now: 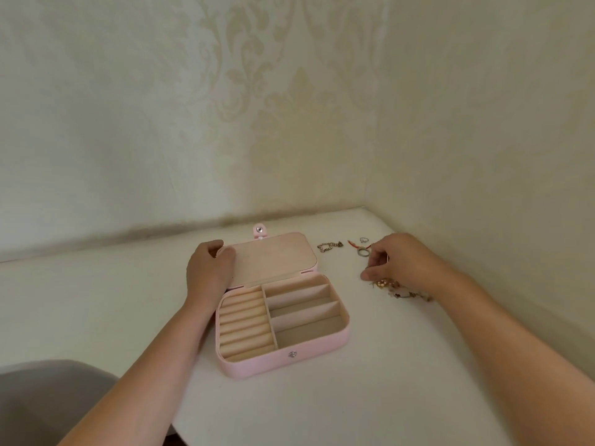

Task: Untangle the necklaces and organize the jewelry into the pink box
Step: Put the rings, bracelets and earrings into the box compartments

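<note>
Counted are 1 box (283, 365), 1 chain (329, 246), 2 rings (362, 252), 1 red cord (352, 244), 1 necklace tangle (391, 284) and 2 hands (209, 268).

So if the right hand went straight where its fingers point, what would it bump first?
Probably the tangled necklaces just below the right hand, its fingertips nearly touching them; depth is unclear.
</note>
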### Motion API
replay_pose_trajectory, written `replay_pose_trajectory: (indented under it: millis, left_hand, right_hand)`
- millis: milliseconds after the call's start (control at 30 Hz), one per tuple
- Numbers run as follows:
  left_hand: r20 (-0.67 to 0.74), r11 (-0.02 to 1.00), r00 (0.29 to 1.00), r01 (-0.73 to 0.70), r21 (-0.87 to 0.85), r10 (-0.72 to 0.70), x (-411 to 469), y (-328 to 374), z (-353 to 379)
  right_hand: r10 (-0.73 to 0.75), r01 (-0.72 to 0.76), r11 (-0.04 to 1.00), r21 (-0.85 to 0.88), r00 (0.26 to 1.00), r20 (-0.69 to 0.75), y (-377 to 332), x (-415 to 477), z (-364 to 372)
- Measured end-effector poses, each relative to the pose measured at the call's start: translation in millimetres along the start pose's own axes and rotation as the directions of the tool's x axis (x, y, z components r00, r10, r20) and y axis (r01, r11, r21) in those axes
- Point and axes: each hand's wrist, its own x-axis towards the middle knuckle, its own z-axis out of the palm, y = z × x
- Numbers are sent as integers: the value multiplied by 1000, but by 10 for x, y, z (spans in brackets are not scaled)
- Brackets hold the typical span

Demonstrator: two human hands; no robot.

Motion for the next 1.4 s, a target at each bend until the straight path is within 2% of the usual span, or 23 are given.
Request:
replay_pose_trajectory:
  millis: [100, 233, 300, 333, 367, 433, 500, 533, 633, 700, 800, 900, 1000, 1133, 1200, 1300, 1400]
  left_hand:
    - [-6, 997, 998, -54, 48, 55, -3, -44, -31]
    - [-13, 966, 977, -210, 153, 215, -68, -33, -77]
    - [-20, 925, 935, -347, 153, 354, -167, 32, -103]
    - [-21, 895, 902, -425, 134, 431, -235, 75, -123]
    - [-18, 864, 867, -494, 104, 498, -311, 119, -149]
    - [6, 815, 816, -578, 25, 578, -474, 192, -205]
    - [78, 810, 807, -579, -97, 586, -593, 223, -235]
    - [137, 820, 810, -552, -152, 571, -632, 226, -241]
    - [286, 835, 785, -508, -214, 550, -714, 237, -252]
    - [316, 828, 766, -508, -237, 561, -748, 275, -262]
    - [309, 805, 747, -511, -301, 589, -780, 311, -266]
    - [259, 805, 773, -494, -328, 580, -802, 328, -250]
    - [247, 806, 791, -448, -388, 559, -781, 322, -235]
    - [298, 804, 785, -383, -455, 543, -744, 313, -260]
    - [305, 810, 790, -368, -457, 532, -747, 323, -265]
    - [313, 822, 795, -363, -440, 519, -744, 322, -252]
    - [324, 833, 797, -362, -419, 509, -746, 318, -249]
  right_hand:
    - [71, -65, 993, -98, 995, 68, -32, 19, -11]
    - [85, -35, 945, -326, 987, 140, -109, 7, 38]
    - [54, -11, 907, -420, 994, 91, -116, -3, 67]
    - [11, 4, 910, -416, 999, 34, -130, -10, 60]
    - [-41, 33, 940, -339, 999, -19, -161, -24, 43]
    - [-136, 137, 990, 13, 989, -59, -263, -76, 17]
    - [-231, 212, 892, 398, 973, -1, -472, -214, 46]
    - [-283, 240, 832, 501, 959, 11, -568, -270, 100]
    - [-335, 301, 761, 574, 941, -50, -746, -339, 267]
    - [-309, 270, 699, 663, 949, -60, -805, -352, 299]
    - [-322, 205, 558, 804, 947, -18, -839, -365, 345]
    - [-365, 176, 427, 887, 931, -9, -877, -371, 411]
    - [-408, 162, 361, 918, 913, 0, -917, -388, 464]
    - [-445, 171, 347, 922, 896, 1, -929, -405, 498]
    - [-431, 182, 374, 910, 902, -3, -933, -409, 500]
    - [-399, 288, 533, 796, 915, -63, -955, -440, 490]
    - [-365, 334, 636, 696, 924, -111, -986, -491, 446]
